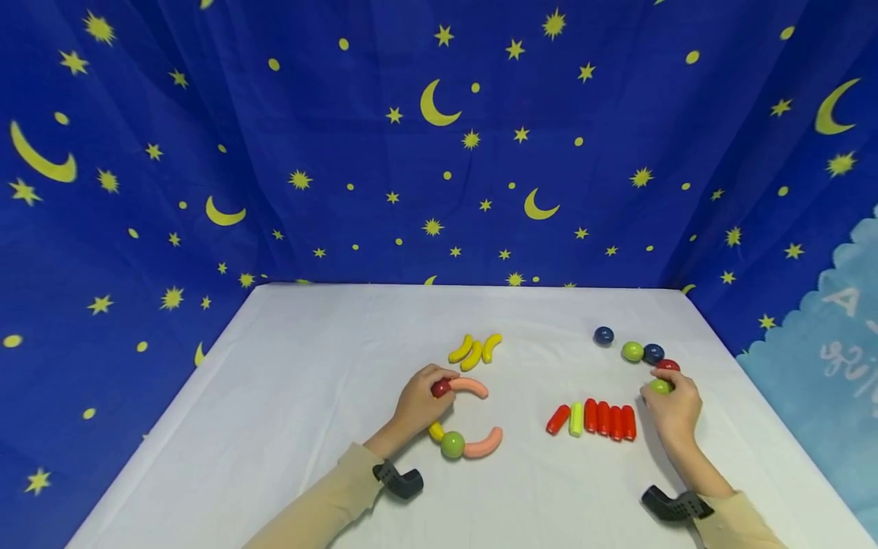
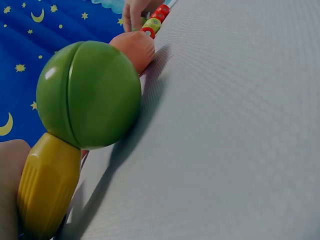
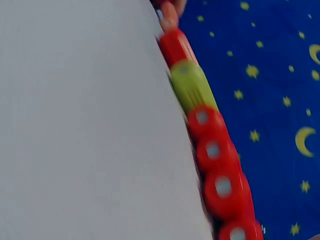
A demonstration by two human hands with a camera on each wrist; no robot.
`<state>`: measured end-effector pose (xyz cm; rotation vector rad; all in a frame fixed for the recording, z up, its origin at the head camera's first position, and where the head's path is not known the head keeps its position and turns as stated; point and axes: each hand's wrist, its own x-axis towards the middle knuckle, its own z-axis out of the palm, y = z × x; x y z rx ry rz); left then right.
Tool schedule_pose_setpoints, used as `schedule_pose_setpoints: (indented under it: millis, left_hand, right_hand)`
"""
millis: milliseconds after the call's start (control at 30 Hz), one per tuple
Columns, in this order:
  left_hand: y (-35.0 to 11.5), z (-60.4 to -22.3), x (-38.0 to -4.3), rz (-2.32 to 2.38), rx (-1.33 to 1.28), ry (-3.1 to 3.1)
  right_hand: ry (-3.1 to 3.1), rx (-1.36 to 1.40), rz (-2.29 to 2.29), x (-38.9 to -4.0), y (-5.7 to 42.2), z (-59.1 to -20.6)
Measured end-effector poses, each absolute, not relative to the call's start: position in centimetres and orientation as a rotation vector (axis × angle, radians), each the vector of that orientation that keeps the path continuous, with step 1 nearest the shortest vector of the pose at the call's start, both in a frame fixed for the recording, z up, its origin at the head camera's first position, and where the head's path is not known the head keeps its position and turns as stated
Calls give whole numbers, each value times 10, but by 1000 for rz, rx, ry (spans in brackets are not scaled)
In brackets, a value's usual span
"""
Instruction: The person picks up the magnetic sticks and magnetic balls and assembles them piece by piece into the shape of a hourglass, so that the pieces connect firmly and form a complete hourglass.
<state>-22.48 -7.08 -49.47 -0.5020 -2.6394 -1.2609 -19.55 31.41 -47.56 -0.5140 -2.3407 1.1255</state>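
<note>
My left hand [image 1: 420, 400] pinches a dark red ball [image 1: 440, 390] against the end of a curved pink stick [image 1: 471, 386]. Below that hand, a short yellow stick [image 2: 49, 185] meets a large green ball [image 2: 90, 95], from whose other side a second curved pink stick [image 1: 485, 444] runs right. Over on the right side of the table, my right hand [image 1: 675, 406] grips a light green ball [image 1: 661, 387] between thumb and fingers. Just behind it sits a red ball [image 1: 668, 365]. The right wrist view leaves the right hand's fingers out.
A row of short red sticks [image 1: 604, 418] with one lime stick [image 1: 576, 418] lies between the hands. Three curved yellow sticks [image 1: 472, 355] rest farther back. Two dark blue balls [image 1: 604, 336] and another green ball [image 1: 632, 351] are at back right on the white tabletop [image 1: 329, 343].
</note>
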Motion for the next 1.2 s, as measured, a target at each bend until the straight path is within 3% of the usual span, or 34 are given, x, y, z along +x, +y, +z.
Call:
schedule_pose_setpoints:
  millis: [1200]
  left_hand:
    - [-69,-491,-224,-1314,-335,-2631]
  right_hand:
    - [-2547,427,1563,-204,145,-482]
